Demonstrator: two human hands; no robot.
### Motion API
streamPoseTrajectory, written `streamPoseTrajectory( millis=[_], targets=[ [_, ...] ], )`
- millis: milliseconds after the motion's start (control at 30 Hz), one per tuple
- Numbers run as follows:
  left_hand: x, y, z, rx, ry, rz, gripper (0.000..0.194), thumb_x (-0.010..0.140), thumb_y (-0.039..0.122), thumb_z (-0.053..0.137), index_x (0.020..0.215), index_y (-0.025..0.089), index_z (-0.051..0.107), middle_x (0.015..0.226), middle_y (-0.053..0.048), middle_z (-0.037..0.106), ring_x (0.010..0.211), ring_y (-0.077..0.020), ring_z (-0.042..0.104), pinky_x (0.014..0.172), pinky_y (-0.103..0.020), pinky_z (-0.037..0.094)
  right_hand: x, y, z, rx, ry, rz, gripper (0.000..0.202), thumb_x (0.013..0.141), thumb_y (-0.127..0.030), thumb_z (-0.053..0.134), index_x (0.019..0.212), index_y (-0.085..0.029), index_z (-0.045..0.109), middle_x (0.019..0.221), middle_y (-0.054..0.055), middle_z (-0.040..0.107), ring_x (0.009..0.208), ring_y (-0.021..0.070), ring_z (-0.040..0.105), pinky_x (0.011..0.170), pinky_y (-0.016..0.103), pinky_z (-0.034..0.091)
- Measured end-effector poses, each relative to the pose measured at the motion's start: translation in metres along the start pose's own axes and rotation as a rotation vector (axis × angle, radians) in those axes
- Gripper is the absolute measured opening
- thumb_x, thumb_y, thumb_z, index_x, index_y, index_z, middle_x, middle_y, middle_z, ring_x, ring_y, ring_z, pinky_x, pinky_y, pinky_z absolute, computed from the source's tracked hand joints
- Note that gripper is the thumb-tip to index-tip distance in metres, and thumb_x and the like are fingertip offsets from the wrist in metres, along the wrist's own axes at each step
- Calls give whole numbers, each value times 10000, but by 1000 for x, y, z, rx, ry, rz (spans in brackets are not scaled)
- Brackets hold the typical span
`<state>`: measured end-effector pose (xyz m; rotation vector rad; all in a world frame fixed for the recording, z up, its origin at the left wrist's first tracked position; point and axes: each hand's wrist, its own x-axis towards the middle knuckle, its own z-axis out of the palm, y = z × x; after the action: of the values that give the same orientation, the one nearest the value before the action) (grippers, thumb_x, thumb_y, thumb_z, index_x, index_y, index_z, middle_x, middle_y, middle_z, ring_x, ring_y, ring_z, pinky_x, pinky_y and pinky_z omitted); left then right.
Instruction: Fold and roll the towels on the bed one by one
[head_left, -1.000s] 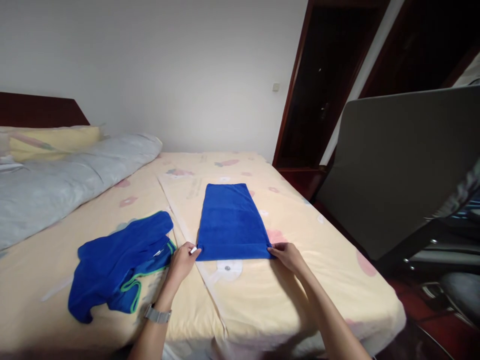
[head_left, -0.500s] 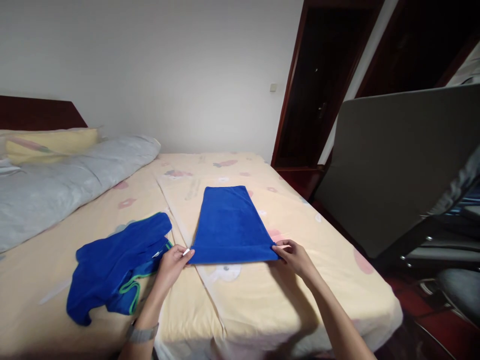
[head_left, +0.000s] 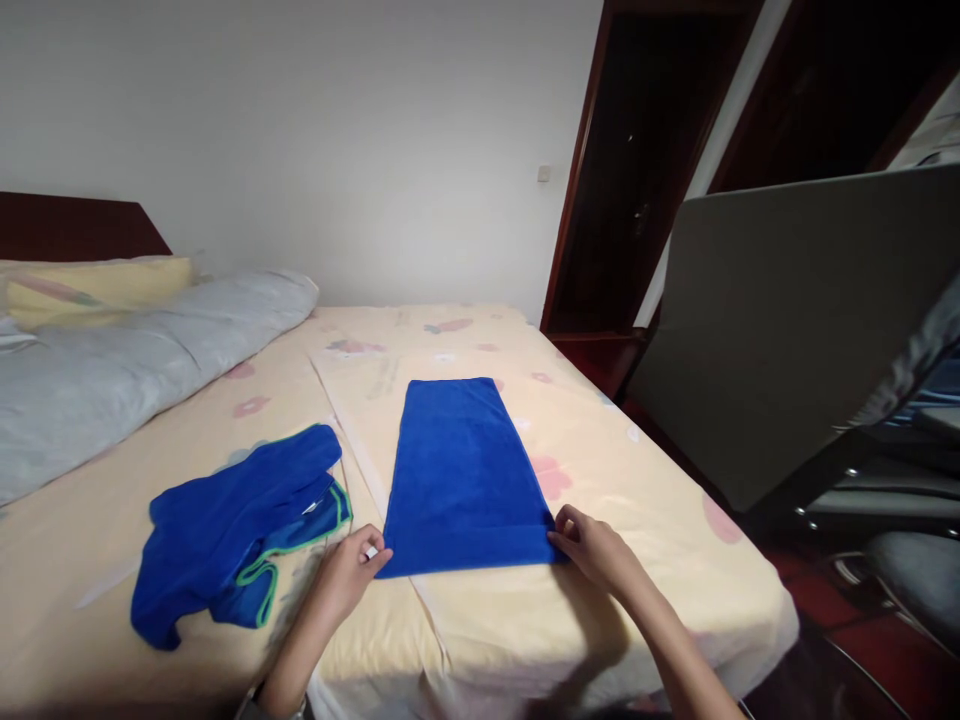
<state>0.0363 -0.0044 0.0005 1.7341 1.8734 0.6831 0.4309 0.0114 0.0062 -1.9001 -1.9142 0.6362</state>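
A smooth blue cloth (head_left: 465, 470) lies flat on the bed, narrower at its far end in view, with a folded band along its near edge. My left hand (head_left: 352, 570) pinches its near left corner, a small white piece showing between the fingers. At the near right corner, the thumb and fingertips of my right hand (head_left: 592, 545) are closed on the cloth. To the left of my left hand lies a second blue cloth (head_left: 217, 520), crumpled, with green edging and a small white tag.
The bed (head_left: 510, 620) has a pale yellow patterned sheet. A grey quilt (head_left: 150, 360) and a yellow pillow (head_left: 105, 285) lie at the left. Beyond the bed's right edge stands a large dark panel (head_left: 787, 320), with a dark chair (head_left: 915, 585) near it.
Both hands have moved nearer to me with the near edge of the smooth blue cloth, which now reaches further towards the bed's front. The crumpled cloth lies as before.
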Motion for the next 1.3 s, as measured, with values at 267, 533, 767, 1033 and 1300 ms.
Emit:
streamPoseTrajectory(
  millis=[267,533,767,1033,1300],
  targets=[
    [1,-5,-1,25,27,117,189,815,421,602,736,249,593,694,2,612,658,-203,610,633,-273,444,-7,-10,-11,-37,48,-301,187,862,-168,507,926,-218,676,1036,97,605,958,239,609,811,310,479],
    [-11,3,-28,44,-62,395,176,792,310,689,955,289,750,1204,-61,660,1171,-267,602,1021,-305,442,-14,-1,-17,81,-165,-402,528,654,-105,563,1155,-235,671,1182,78,613,1091,254,581,943,329,467],
    [-3,-4,-24,10,-111,368,315,757,168,594,1010,271,751,1143,-55,731,1095,-246,652,995,-304,473,-9,-6,-17,154,-101,-336,364,788,-184,521,1092,-224,716,1117,79,680,1032,260,626,913,350,483],
    [23,-6,-7,-76,75,202,392,895,470,510,1094,190,698,869,-56,766,777,-210,705,714,-263,518,20,-6,-2,341,75,-155,393,951,-407,453,1202,-187,658,958,66,756,838,243,699,760,328,520],
    [49,5,6,75,139,29,293,878,429,565,813,187,716,657,-49,717,690,-203,695,594,-235,384,41,-3,2,343,105,58,369,875,-341,629,1171,-135,710,1097,118,763,1059,278,706,889,320,531]
  ],
)
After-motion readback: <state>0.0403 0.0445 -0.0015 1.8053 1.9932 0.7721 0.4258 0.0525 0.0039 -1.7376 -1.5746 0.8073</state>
